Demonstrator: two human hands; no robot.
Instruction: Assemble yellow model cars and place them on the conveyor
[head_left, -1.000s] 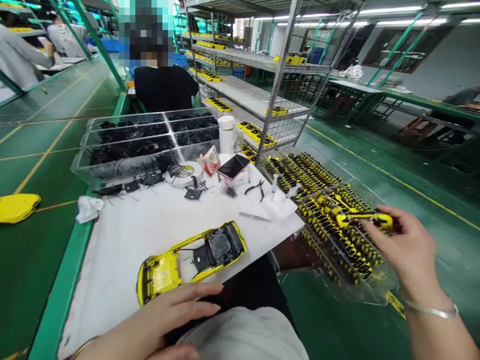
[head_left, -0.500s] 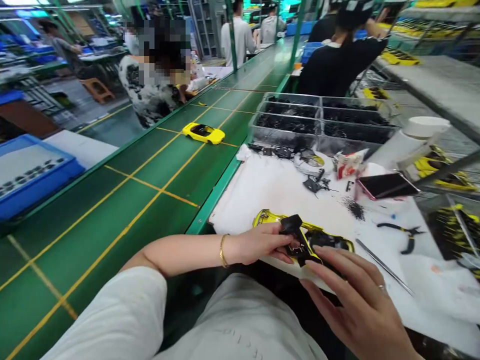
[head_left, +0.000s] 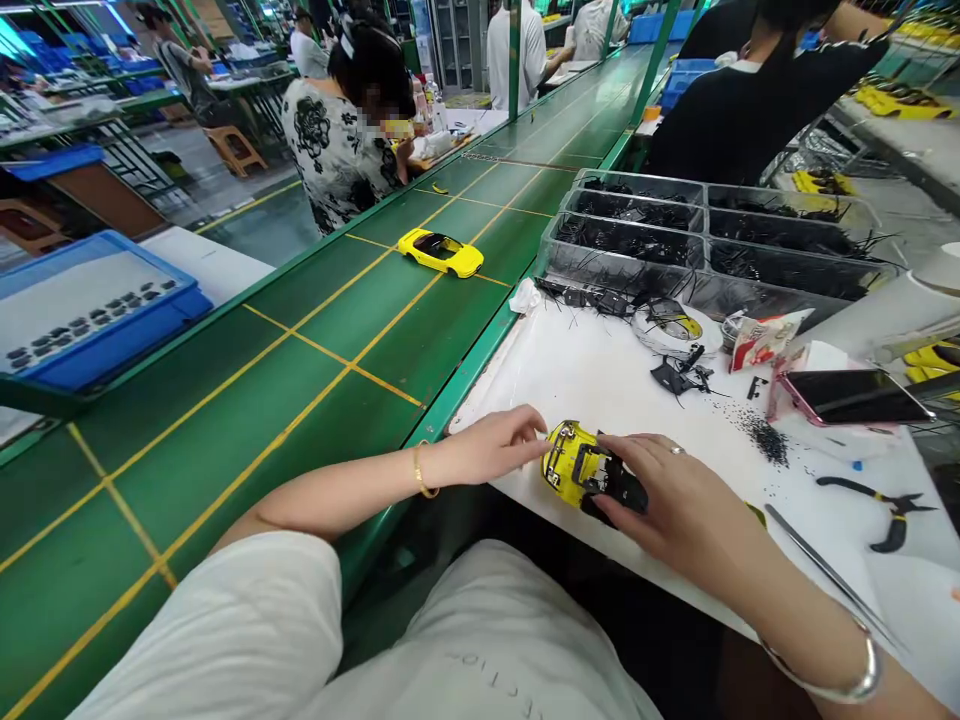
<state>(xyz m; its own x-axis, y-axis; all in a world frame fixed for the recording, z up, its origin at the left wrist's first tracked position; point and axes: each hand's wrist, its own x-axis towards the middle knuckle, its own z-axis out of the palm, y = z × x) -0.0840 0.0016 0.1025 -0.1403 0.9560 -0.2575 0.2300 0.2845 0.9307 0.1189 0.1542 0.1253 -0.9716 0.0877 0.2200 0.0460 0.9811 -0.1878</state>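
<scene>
On the white tabletop in front of me lies a yellow model car body [head_left: 564,482], its underside or inside facing up, with black and silvery fittings at the left end. A black part [head_left: 628,487] sits over its right portion, largely hidden by my fingers. My right hand [head_left: 675,500] spans the car body, thumb at the near side and fingers at the far side, gripping it. Beside the left end is my left hand [head_left: 499,445], fingers loosely curled and apart from the thumb, whose tip is at the car's edge. Nothing shows in it.
A green conveyor belt [head_left: 330,400] runs along the left, carrying another yellow car body [head_left: 441,253]. Clear bins [head_left: 705,265] of black parts stand behind. Rightward lie nippers [head_left: 892,505], a metal rod [head_left: 832,575], a phone [head_left: 855,397] and black bits [head_left: 766,440]. Co-workers sit nearby.
My left hand has let go of the black part and drawn back left. My right hand has closed over the car body and black part. The view has turned slightly left.
</scene>
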